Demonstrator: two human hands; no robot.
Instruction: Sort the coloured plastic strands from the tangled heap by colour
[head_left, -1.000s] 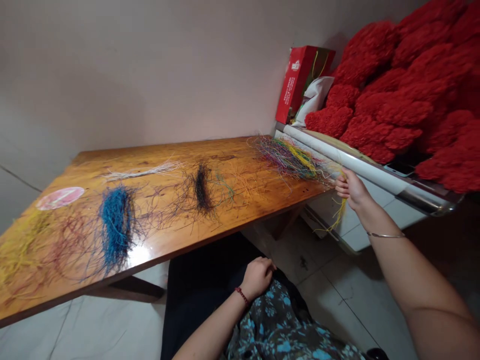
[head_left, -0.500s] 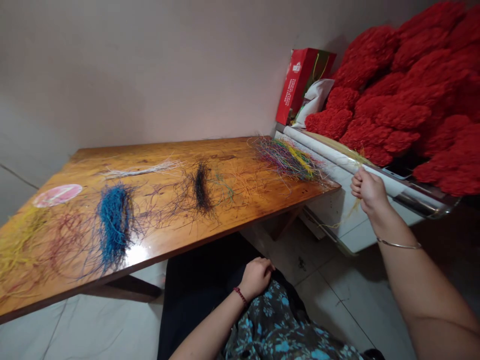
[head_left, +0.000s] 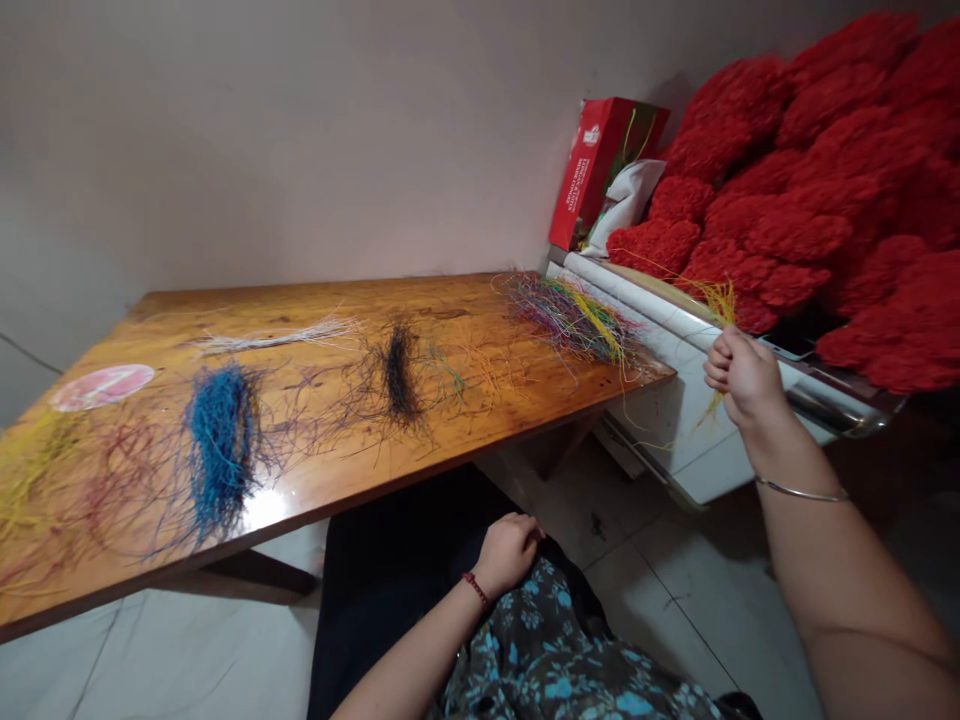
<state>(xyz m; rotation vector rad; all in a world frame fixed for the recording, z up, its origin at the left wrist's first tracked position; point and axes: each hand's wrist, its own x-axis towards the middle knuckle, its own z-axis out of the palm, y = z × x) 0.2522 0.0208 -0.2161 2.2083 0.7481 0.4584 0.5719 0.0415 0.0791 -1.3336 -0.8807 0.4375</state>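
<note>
My right hand [head_left: 742, 378] is a fist shut on a thin bunch of yellow strands [head_left: 716, 298], which stick out above and below it. It is just past the table's right corner, near a heap of multicoloured strands [head_left: 570, 320]. My left hand [head_left: 508, 553] rests curled on my floral-patterned lap [head_left: 540, 640], holding nothing I can see. The wooden table [head_left: 457, 300] carries a blue strand pile [head_left: 221, 450], a black pile [head_left: 397, 378], white strands [head_left: 270, 340], and thin scattered yellow and red fibres [head_left: 34, 470].
Large fluffy red bundles [head_left: 795, 220] are heaped at the right, above a white shelf edge with a metal-capped rail [head_left: 832, 395]. A red box [head_left: 596, 170] and a white bag [head_left: 626, 200] stand behind the table's far corner. A wall runs along the far side; tiled floor lies below.
My right hand has moved up and to the right, and the yellow strands now stand higher above my fist. My left hand has barely moved.
</note>
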